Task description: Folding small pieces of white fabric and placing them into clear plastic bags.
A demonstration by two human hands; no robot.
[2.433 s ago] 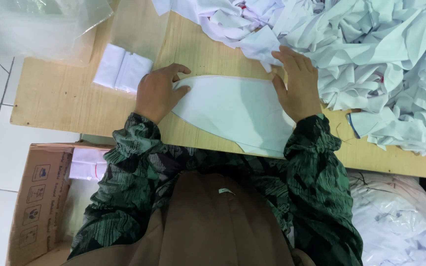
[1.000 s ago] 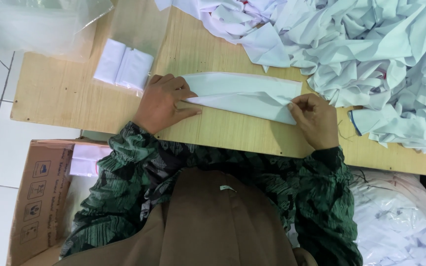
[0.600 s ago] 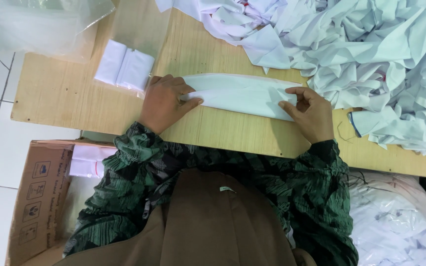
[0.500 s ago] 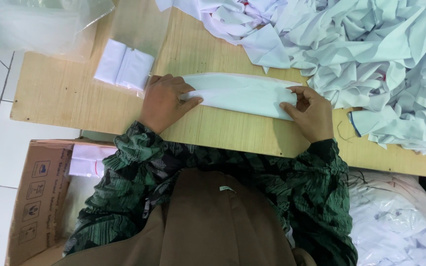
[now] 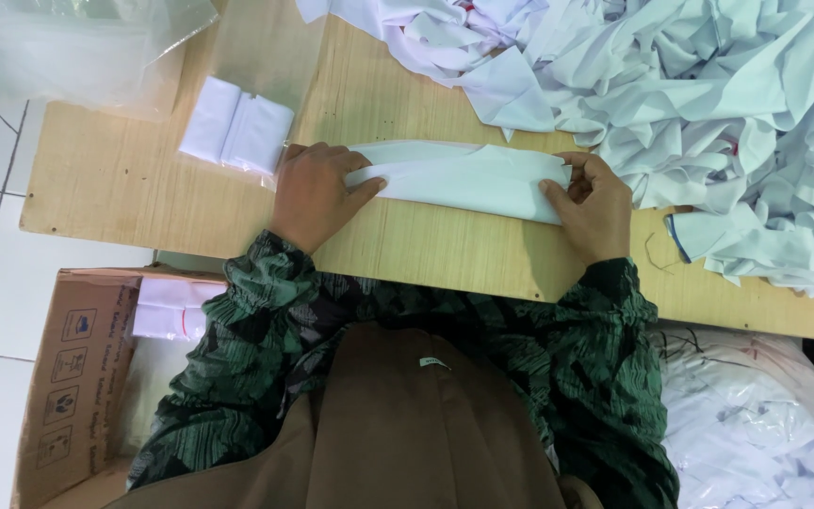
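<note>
A wooden table (image 5: 143, 179) fills the view, and a big heap of crumpled white garments (image 5: 708, 104) sprawls over its far right side. Below the near edge, a cardboard box (image 5: 68, 377) sits on the left with folded white packs inside, and a clear bag of white cloth (image 5: 765, 424) lies on the right. At the centre, a folded white cloth (image 5: 463, 179) lies flat in a long strip on the table. The left hand (image 5: 313, 193) presses its left end, fingers closed on the fold. The right hand (image 5: 595, 207) pinches the right end, fingers curled over the edge. Just beyond the left hand, a small bagged white pack (image 5: 236, 127) rests in a clear sleeve
</note>
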